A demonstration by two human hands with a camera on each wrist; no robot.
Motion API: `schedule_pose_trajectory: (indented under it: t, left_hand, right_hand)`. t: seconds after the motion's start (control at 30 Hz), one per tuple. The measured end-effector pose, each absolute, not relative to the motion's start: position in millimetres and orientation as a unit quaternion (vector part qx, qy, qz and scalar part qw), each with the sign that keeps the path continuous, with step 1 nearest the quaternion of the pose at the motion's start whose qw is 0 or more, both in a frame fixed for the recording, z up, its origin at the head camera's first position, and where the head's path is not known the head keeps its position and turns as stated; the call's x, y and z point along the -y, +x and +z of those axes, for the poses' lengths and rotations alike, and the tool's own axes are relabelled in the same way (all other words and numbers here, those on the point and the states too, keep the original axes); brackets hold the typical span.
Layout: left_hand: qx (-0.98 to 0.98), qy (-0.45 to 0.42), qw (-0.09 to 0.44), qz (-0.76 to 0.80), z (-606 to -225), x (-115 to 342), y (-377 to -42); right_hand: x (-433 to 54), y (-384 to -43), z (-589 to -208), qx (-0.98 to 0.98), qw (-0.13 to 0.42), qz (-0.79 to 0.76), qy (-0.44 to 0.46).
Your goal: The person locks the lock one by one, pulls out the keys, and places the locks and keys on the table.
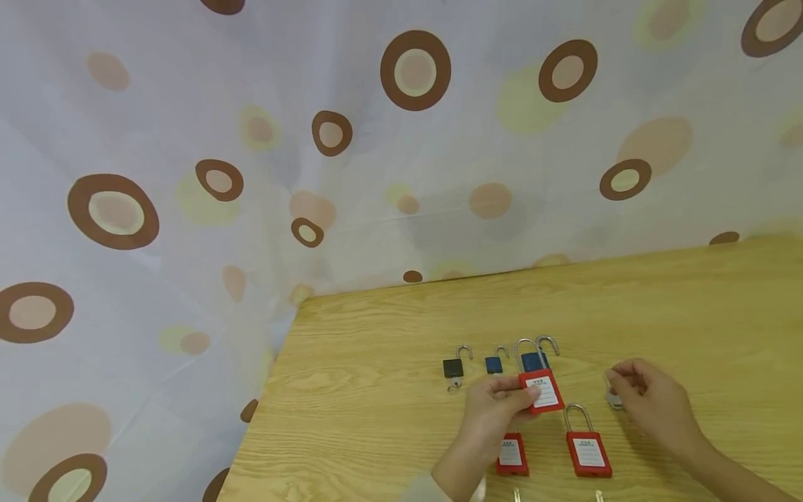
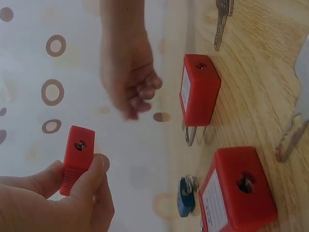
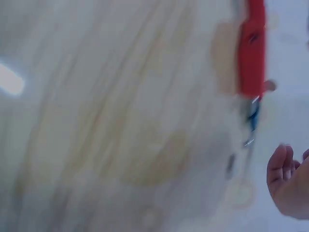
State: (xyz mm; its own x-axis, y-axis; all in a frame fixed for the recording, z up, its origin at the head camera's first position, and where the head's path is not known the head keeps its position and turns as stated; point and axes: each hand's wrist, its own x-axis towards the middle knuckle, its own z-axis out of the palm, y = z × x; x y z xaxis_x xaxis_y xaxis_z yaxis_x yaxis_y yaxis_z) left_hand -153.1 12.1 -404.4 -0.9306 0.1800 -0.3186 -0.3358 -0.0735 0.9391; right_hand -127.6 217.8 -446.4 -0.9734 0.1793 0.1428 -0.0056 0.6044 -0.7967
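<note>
My left hand (image 1: 492, 411) holds a red padlock (image 1: 548, 397) with a white label between thumb and fingers. Its shackle points up, and its keyhole faces back in the left wrist view. My right hand (image 1: 652, 404) is raised at the right, fingers loosely curled. The wrist views show nothing held in it. Just by its fingertips in the head view is a small grey metal object (image 1: 614, 400), partly hidden. Two more red padlocks, one at the left (image 1: 511, 454) and one at the right (image 1: 588, 454), stand on the wooden table (image 1: 351, 418) below the hands.
Farther back lie a black padlock (image 1: 453, 368), a small blue padlock (image 1: 493, 364) and a larger blue padlock (image 1: 533, 360), their shackles open. Keys, such as one key (image 2: 222, 21), lie in front of the red padlocks. A spotted curtain (image 1: 376, 174) hangs behind.
</note>
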Motion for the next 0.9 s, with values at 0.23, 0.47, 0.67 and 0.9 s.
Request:
schedule_pose_trajectory:
  t: [0.23,0.47,0.67,0.9]
  left_hand:
    - [-0.641,-0.093,0.147,0.748,-397,-54,-155]
    - [-0.658,-0.108,0.09,0.74,-392,-87,-162]
    - [-0.716,-0.051,-0.014,0.696,-397,-111,-170]
    - [-0.768,-0.022,-0.059,0.637,-414,-141,-181]
  right_hand:
    - [-192,-112,-419,0.841,0.084,0.532,-0.047]
    - [-200,-114,-417,0.852,0.122,0.5,-0.096]
    - [-213,-127,-421,0.848,0.148,0.493,-0.128]
    - [-227,-144,-435,0.837,0.15,0.501,-0.162]
